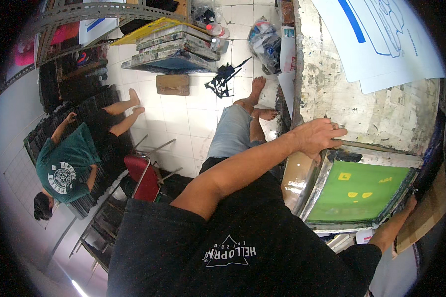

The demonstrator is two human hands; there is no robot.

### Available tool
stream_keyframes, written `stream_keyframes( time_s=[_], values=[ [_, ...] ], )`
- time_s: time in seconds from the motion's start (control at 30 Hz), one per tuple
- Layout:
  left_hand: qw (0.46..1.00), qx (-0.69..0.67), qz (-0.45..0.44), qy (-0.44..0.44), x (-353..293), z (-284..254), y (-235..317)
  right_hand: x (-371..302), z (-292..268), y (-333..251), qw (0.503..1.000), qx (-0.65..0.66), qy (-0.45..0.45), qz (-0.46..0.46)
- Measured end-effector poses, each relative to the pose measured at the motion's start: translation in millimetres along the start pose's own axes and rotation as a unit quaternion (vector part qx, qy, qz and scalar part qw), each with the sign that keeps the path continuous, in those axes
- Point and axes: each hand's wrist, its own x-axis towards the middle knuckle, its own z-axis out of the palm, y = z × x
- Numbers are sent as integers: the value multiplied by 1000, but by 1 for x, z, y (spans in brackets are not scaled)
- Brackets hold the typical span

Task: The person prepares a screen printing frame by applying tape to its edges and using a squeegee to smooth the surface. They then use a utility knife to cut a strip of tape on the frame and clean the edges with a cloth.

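Note:
A screen printing frame point(360, 190) with green mesh and small yellow shapes lies tilted at my right side, against the near edge of a paint-stained table point(327, 84). My left hand point(321, 136) is closed at the frame's upper left corner, its fingers curled over the edge beside the tabletop. At the frame's right side, my right hand point(408, 203) grips the dark rim; its fingers are partly hidden. Printed white sheets point(381, 44) with blue line drawings lie on the far part of the table.
Stacked frames point(176, 49) stand on the tiled floor by a metal rack point(84, 12). Black strips point(225, 81), a wooden block point(172, 84) and a plastic bag point(265, 44) lie nearby. Left sits another person point(67, 158) near a red chair point(141, 175). Cardboard point(426, 213) leans at right.

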Motion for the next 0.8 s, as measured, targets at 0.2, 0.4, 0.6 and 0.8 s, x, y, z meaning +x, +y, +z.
stream_keyframes(
  time_s=[0.2, 0.4, 0.6, 0.8],
  values=[
    [998, -19, -7, -55, 2, 1, 0, 14, 73, 69, 985, 108, -17, -132],
    [995, 4, -54, -86, 5, 6, 1, -8, 86, 36, 983, 156, 10, -96],
    [995, 11, -40, -88, 22, -10, 15, -96, -30, -9, 971, 58, 21, -231],
    [996, 31, -40, -68, 26, -7, 20, -105, -62, -20, 942, -82, -39, -324]
  ],
)
